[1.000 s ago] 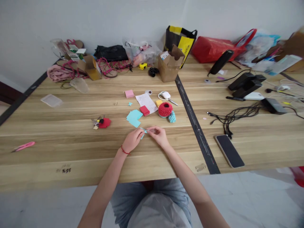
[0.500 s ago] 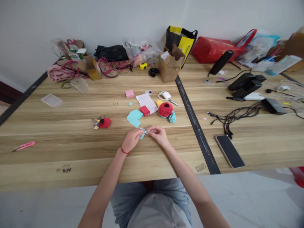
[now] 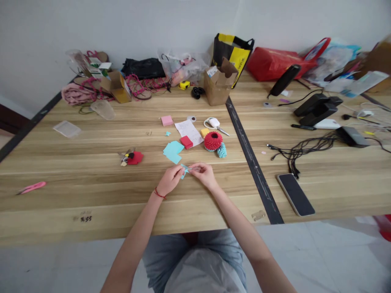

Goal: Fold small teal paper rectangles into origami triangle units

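Between my fingertips is a small piece of light blue paper [image 3: 185, 170], partly hidden by the fingers. My left hand [image 3: 171, 178], with a red cord on its wrist, pinches it from the left. My right hand [image 3: 204, 173] pinches it from the right. Just beyond lie several flat sheets of light blue paper [image 3: 173, 151]. A stack of red paper [image 3: 186, 142] rests on a printed white sheet [image 3: 190, 131]. Right of that sit a round red folded-paper piece [image 3: 213, 140] and a light blue folded-paper piece [image 3: 222, 150].
Scissors [image 3: 224, 132] lie behind the red piece, a pink stack of paper [image 3: 167, 120] farther left. Keys [image 3: 125, 156] and a pink-handled cutter [image 3: 32, 187] are on the left. A phone [image 3: 295, 194] and black cables [image 3: 293, 150] occupy the right; a cardboard box [image 3: 220, 86] stands behind.
The fingertips have shifted slightly around the light blue paper, and a little more of it shows between the hands. Everything else on the table stays in place.
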Demonstrator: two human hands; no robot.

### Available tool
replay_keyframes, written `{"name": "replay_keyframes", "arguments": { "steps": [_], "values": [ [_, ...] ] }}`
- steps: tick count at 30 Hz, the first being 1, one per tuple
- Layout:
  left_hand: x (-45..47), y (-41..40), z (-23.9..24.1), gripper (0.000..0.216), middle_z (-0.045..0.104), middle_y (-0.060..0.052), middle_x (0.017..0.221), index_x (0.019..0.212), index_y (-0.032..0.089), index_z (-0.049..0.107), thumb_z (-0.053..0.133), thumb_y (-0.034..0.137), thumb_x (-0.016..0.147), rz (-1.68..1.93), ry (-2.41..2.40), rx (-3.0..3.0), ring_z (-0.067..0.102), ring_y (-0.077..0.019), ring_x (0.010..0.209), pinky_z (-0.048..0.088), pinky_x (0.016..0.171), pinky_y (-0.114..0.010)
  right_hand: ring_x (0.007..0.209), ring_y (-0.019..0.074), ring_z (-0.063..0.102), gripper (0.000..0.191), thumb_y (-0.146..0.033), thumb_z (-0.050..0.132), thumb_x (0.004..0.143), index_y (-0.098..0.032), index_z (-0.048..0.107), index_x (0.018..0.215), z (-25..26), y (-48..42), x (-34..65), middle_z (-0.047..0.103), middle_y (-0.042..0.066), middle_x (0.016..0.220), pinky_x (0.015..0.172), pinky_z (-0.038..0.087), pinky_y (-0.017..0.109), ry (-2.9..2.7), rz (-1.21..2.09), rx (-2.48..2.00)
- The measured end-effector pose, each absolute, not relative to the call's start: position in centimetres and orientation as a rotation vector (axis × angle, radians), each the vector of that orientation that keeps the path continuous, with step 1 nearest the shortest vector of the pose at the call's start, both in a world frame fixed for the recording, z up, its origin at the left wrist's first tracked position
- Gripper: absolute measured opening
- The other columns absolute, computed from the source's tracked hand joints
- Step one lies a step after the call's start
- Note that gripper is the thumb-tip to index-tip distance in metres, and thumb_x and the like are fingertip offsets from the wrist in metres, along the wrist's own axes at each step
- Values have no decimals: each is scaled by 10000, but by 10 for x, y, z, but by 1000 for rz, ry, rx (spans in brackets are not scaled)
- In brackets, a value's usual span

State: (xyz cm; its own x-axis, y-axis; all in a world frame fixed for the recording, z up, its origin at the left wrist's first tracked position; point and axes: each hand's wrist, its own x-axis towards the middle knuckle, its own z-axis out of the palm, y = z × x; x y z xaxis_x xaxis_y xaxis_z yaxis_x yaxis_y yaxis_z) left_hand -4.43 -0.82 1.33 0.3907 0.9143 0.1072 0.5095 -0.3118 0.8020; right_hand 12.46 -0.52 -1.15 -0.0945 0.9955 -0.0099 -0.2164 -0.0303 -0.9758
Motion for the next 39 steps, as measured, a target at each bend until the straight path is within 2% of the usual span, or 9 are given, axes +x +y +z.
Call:
{"name": "replay_keyframes", "arguments": {
  "steps": [10, 23, 29, 33, 39],
  "values": [
    [-43, -7, 14, 289, 486, 9, 661, 700, 177, 451, 331, 309, 927, 703, 1192, 1967, 455, -124, 636, 346, 637, -238, 709, 188, 685, 212, -326, 762, 599, -186, 668, 727, -15, -5, 124, 726, 42, 774, 722, 558, 320, -1105, 1375, -992],
    [-41, -8, 13, 267, 487, 6, 678, 720, 176, 478, 341, 278, 924, 714, 1191, 2005, 452, -128, 646, 356, 631, -242, 676, 183, 681, 229, -364, 738, 632, -186, 693, 770, -9, -7, 123, 729, 36, 760, 697, 555, 311, -1103, 1450, -1014],
    [-41, -9, 10, 234, 548, -9, 720, 792, 176, 530, 366, 285, 920, 796, 1270, 2046, 499, -134, 676, 394, 667, -247, 670, 189, 679, 246, -377, 750, 615, -185, 692, 757, -9, -6, 125, 724, 35, 722, 685, 550, 311, -1071, 1493, -1029],
    [-40, -8, 7, 174, 612, -29, 805, 869, 181, 564, 450, 310, 890, 889, 1286, 1978, 546, -132, 698, 432, 649, -236, 688, 201, 685, 255, -373, 766, 594, -186, 690, 749, -10, -6, 125, 728, 44, 742, 716, 551, 333, -1043, 1505, -1021],
    [-41, -8, 6, 139, 644, -35, 811, 827, 182, 576, 507, 296, 864, 931, 1301, 1980, 583, -134, 719, 449, 624, -226, 732, 209, 685, 250, -381, 765, 593, -188, 687, 729, -10, -7, 123, 729, 49, 781, 760, 546, 348, -1072, 1460, -1019]
  ]
}}
